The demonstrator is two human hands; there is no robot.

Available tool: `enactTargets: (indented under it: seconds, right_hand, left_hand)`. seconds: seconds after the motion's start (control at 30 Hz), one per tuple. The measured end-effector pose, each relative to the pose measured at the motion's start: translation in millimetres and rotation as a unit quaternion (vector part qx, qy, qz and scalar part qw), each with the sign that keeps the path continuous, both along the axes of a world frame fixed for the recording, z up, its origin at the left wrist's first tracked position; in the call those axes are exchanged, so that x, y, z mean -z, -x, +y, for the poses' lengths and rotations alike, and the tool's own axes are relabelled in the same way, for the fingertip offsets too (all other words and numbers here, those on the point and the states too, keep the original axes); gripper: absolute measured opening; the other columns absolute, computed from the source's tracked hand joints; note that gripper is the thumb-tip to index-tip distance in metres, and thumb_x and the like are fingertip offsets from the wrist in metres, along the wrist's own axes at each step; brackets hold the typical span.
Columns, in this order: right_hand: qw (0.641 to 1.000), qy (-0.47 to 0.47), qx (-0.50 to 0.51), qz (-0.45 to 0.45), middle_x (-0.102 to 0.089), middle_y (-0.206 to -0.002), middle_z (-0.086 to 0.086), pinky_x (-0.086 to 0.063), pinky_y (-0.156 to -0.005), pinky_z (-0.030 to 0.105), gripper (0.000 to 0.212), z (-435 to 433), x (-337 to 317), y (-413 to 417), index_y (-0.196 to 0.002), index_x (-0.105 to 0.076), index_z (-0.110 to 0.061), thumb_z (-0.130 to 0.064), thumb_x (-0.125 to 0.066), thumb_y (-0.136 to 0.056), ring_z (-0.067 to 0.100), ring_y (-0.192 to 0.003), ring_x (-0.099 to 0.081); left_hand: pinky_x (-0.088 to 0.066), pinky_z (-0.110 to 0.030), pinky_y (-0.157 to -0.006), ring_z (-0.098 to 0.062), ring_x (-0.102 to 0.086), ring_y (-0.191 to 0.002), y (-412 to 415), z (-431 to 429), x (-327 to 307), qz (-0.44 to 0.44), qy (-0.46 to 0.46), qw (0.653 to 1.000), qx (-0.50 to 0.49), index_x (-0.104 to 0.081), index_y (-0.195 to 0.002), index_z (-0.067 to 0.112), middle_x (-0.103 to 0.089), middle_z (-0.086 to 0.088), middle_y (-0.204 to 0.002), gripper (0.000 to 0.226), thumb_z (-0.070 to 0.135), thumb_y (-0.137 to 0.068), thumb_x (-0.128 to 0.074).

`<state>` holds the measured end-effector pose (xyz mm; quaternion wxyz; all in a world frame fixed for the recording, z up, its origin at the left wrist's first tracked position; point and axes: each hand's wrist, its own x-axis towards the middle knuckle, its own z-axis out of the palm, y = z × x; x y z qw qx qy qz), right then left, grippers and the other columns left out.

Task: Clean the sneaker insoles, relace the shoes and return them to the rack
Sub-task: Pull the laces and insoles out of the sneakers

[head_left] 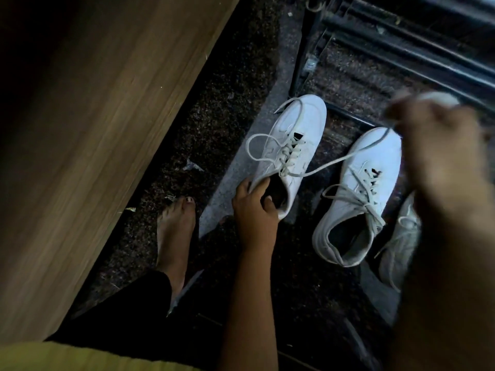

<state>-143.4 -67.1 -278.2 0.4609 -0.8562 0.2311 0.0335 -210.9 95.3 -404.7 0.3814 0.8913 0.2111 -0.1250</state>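
Two white sneakers stand on the dark floor, toes pointing away from me. My left hand (254, 210) grips the heel collar of the left sneaker (297, 124), fingers curled over its opening. A long loose lace (334, 163) runs taut from that sneaker's eyelets up to my right hand (439, 145), which is raised, blurred and pinches the lace end above the right sneaker (367, 162). The right sneaker stands free with its laces loose and its dark inside showing. Something white and blurred shows just behind my right hand.
A black metal shoe rack (401, 36) fills the top right, just beyond the sneakers. A third pale shoe (399, 245) lies partly hidden under my right forearm. A wooden panel (93, 116) rises on the left, and my bare foot (175, 231) stands beside it.
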Motion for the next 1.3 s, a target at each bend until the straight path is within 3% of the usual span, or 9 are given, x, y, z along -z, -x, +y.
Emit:
enactTargets:
  seconds: [0.1,0.17,0.33,0.5,0.83,0.93,1.07,1.2,1.3]
  right_hand:
    - [0.961,0.157,-0.063,0.22,-0.063,-0.109,0.018,-0.042,-0.084,0.035,0.038,21,42,13,-0.106,-0.064,-0.013,-0.043,-0.045,-0.094,0.033,-0.105,-0.057]
    - [0.938,0.171,-0.103,0.282,-0.063,-0.115,0.016,-0.044,-0.085,0.038,0.043,41,64,29,-0.109,-0.065,-0.015,-0.05,-0.05,-0.089,0.034,-0.108,-0.058]
    - [0.959,0.163,-0.136,0.187,-0.059,-0.118,0.009,-0.046,-0.078,0.036,0.048,72,100,54,-0.118,-0.053,-0.016,-0.043,-0.065,-0.081,0.03,-0.108,-0.057]
    - [0.979,0.143,-0.084,0.115,-0.059,-0.112,0.009,-0.044,-0.07,0.037,0.04,77,124,61,-0.117,-0.048,-0.015,-0.035,-0.061,-0.085,0.032,-0.099,-0.059]
    - [0.996,0.06,-0.014,0.058,-0.065,-0.079,0.014,-0.041,-0.06,0.036,0.031,65,132,67,-0.112,-0.043,-0.01,-0.005,-0.052,-0.083,0.036,-0.073,-0.061]
    - [0.996,0.06,0.002,0.062,-0.064,-0.079,0.014,-0.027,-0.057,0.03,0.028,63,133,66,-0.11,-0.043,-0.006,-0.002,-0.051,-0.083,0.036,-0.073,-0.059]
    - [0.994,0.062,0.034,0.085,-0.063,-0.092,0.017,-0.027,-0.061,0.03,0.02,70,131,66,-0.104,-0.046,-0.005,-0.003,-0.05,-0.084,0.038,-0.083,-0.059]
    - [0.977,0.199,-0.048,0.062,-0.056,-0.1,0.015,-0.038,-0.068,0.037,0.016,86,121,66,-0.09,-0.057,-0.007,-0.016,-0.065,-0.08,0.036,-0.092,-0.053]
    - [0.972,0.2,-0.119,0.026,-0.06,-0.09,0.011,-0.042,-0.067,0.034,0.012,101,104,59,-0.082,-0.064,-0.009,-0.019,-0.069,-0.077,0.033,-0.088,-0.056]
  left_hand:
    - [-0.034,-0.025,-0.101,-0.025,-0.046,-0.125,1,2,1,-0.018,-0.018,1.0,-0.012,-0.071,-0.108,0.017,-0.05,-0.009,-0.133,0.029,0.003,-0.086,-0.059]
    - [-0.04,-0.029,-0.097,-0.025,-0.05,-0.118,0,1,1,-0.041,-0.015,0.999,-0.005,-0.072,-0.091,0.014,-0.053,-0.009,-0.125,0.02,0.0,-0.081,-0.06]
    - [-0.042,-0.032,-0.079,-0.025,-0.056,-0.097,-20,6,-3,-0.053,-0.032,0.998,0.03,-0.054,-0.094,0.009,-0.059,-0.008,-0.104,0.027,-0.001,-0.072,-0.065]
    - [-0.049,-0.038,-0.078,-0.029,-0.06,-0.094,-34,9,10,-0.076,-0.078,0.991,0.083,-0.061,-0.099,0.014,-0.064,-0.007,-0.104,0.029,0.0,-0.073,-0.062]
    - [-0.049,-0.021,-0.073,-0.016,-0.065,-0.079,-50,22,22,-0.058,0.038,0.993,-0.095,-0.072,-0.082,0.01,-0.069,0.001,-0.081,0.033,-0.014,-0.074,-0.051]
    - [-0.051,-0.022,-0.075,-0.015,-0.065,-0.076,-53,27,25,-0.041,0.076,0.986,-0.141,-0.072,-0.08,0.01,-0.068,0.001,-0.078,0.034,-0.017,-0.073,-0.053]
    - [-0.052,-0.026,-0.075,-0.014,-0.064,-0.075,-47,27,27,-0.027,0.114,0.977,-0.181,-0.073,-0.083,0.01,-0.071,-0.003,-0.081,0.027,-0.012,-0.077,-0.059]
    - [-0.051,-0.029,-0.071,-0.019,-0.065,-0.073,-27,21,24,-0.015,0.079,0.979,-0.188,-0.071,-0.087,0.009,-0.072,-0.008,-0.083,0.01,0.009,-0.077,-0.073]
    - [-0.051,-0.031,-0.076,-0.023,-0.066,-0.083,-12,13,20,0.014,0.053,0.978,-0.203,-0.07,-0.092,0.013,-0.072,-0.009,-0.091,0.017,0.014,-0.075,-0.074]
